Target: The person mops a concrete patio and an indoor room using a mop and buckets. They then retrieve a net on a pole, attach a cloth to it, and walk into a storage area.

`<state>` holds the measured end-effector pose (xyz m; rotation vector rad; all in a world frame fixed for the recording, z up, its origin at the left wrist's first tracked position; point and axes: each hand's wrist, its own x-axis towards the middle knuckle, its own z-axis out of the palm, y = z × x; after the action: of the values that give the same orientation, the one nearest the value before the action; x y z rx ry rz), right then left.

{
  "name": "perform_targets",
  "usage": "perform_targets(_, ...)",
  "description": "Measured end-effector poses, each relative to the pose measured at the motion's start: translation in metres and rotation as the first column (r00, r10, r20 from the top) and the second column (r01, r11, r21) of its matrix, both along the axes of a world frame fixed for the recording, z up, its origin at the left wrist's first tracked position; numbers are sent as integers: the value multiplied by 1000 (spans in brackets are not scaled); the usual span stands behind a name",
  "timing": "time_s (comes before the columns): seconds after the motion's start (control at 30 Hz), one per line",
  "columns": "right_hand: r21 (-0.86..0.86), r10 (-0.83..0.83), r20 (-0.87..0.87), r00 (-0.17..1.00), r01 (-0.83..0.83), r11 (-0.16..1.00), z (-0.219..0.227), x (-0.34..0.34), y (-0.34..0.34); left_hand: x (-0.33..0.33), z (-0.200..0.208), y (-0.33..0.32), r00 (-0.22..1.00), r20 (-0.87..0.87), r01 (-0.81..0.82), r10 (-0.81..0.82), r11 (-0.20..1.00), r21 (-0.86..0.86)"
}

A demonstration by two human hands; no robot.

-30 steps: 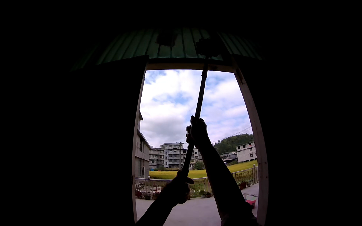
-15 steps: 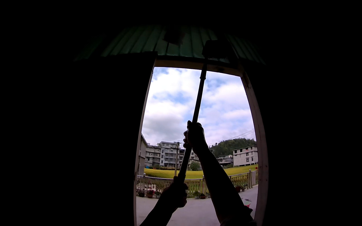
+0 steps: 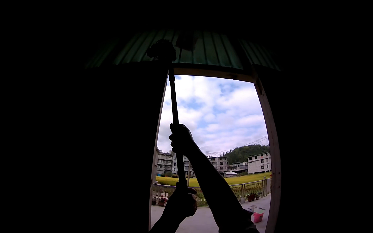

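A long dark pole (image 3: 175, 105) rises nearly upright, leaning slightly left toward its top. At its upper end a bulky dark head (image 3: 161, 50) with an uneven, bushy edge lies against the green ribbed panel (image 3: 210, 48) above the doorway; whether it touches cannot be made out. My right hand (image 3: 181, 138) is wrapped round the middle of the pole. Lower down, my left hand (image 3: 180, 204) closes round the pole's bottom part. Both hands and forearms show as silhouettes, and the kind of head is too dark to tell.
A door frame (image 3: 268, 120) surrounds the bright opening. Near the frame's upper edge is a dark blurred shape (image 3: 186, 40). Outside are a pink bucket (image 3: 258, 215), a railing (image 3: 243, 191) with potted plants, a yellow field and buildings. Deep darkness hides the surroundings on both sides.
The pole's head has swung from the right of the panel to the left, and the pole now tilts left instead of right. Both hands keep their grip; my right hand moved left.
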<state>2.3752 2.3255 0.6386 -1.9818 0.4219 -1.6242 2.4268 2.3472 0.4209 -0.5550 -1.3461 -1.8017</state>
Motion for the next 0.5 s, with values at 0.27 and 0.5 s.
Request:
perform_targets(0.27,-8,-98,77,992,99,995,-44,-27,8,-5,-29,-2,924,240,-320,299,946,55)
perform_targets(0.5,32,-99,281,954,93,995,-105,-64,-18,-9,-85,-28,783,272,-563,559,823,-70)
